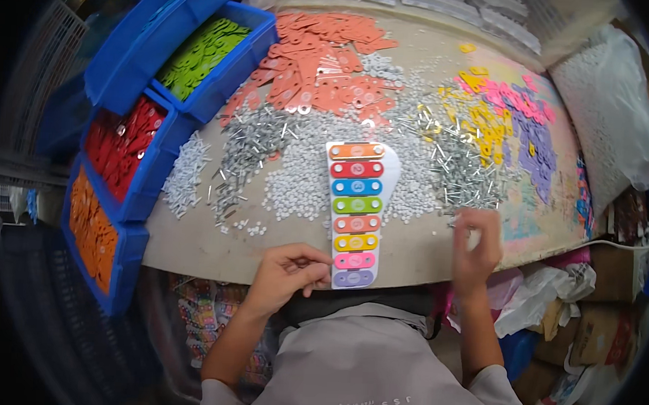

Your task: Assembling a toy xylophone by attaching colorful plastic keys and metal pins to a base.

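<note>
A toy xylophone [357, 204] with a white base and several coloured bars lies at the table's near edge. Its upper bars carry white caps at both ends; the pink bar [354, 260] and lavender bar [353, 279] nearest me show small dark dots instead. My left hand [288, 272] is closed beside the pink bar, thumb and fingers pinched; whatever they hold is hidden. To the right, by a heap of silver pins [469, 177], my right hand [478, 247] has thumb and forefinger pinched together. Anything between those fingertips is too small to name.
White caps [300, 183] spread across the middle of the table [190, 247]. Coral bars [324, 70] are heaped behind, with yellow, pink and lavender bars [534, 151] at right. Blue bins [136, 226] of green, red and orange bars line the left; a clear bag [612, 107] stands right.
</note>
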`<state>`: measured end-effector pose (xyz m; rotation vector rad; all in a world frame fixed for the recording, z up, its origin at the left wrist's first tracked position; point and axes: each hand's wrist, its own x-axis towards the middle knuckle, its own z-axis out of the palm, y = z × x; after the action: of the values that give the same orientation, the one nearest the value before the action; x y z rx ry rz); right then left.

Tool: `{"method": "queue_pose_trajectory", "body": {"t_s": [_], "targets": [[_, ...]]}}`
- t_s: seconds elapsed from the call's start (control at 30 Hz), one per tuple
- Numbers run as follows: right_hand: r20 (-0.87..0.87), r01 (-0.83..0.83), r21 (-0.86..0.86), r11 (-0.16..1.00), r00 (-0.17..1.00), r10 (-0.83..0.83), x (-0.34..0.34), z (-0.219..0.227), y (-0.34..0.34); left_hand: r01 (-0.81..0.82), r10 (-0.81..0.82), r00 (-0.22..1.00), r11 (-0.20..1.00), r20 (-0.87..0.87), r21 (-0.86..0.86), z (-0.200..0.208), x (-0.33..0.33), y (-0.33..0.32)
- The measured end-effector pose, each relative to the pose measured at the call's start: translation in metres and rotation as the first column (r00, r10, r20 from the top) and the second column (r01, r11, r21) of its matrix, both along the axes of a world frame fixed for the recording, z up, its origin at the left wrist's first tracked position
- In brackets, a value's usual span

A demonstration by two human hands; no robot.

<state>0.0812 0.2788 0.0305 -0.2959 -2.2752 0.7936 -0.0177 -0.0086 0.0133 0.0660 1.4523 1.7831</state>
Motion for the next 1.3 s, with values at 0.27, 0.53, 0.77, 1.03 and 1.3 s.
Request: {"method": "queue_pose_trajectory", "body": {"t_s": [0.27,0.53,0.77,1.03,1.3], "targets": [[0.118,-0.369,-0.127,0.921,0.916,0.383,0.003,-0.021,-0.069,0.055,-0.061,0.993,0.996,0.105,0.067,-0.015,0.005,0.006],[0.092,-0.350,-0.061,0.935,0.931,0.354,0.001,-0.026,-0.074,0.067,-0.070,0.996,0.996,0.052,0.060,-0.011,0.006,0.011],[0.149,-0.377,-0.163,0.912,0.904,0.400,0.005,-0.026,-0.077,0.055,-0.062,0.977,0.998,-0.205,-0.040,-0.017,0.013,0.021],[0.372,0.165,-0.920,0.356,0.653,0.659,-0.005,-0.014,-0.059,0.243,-0.271,0.952,0.952,-0.141,-0.187,-0.019,-0.006,0.021],[0.393,0.131,-0.912,0.389,0.554,0.734,-0.009,-0.016,-0.055,0.353,-0.358,0.919,0.934,-0.165,-0.061,-0.023,-0.019,0.032]]}}
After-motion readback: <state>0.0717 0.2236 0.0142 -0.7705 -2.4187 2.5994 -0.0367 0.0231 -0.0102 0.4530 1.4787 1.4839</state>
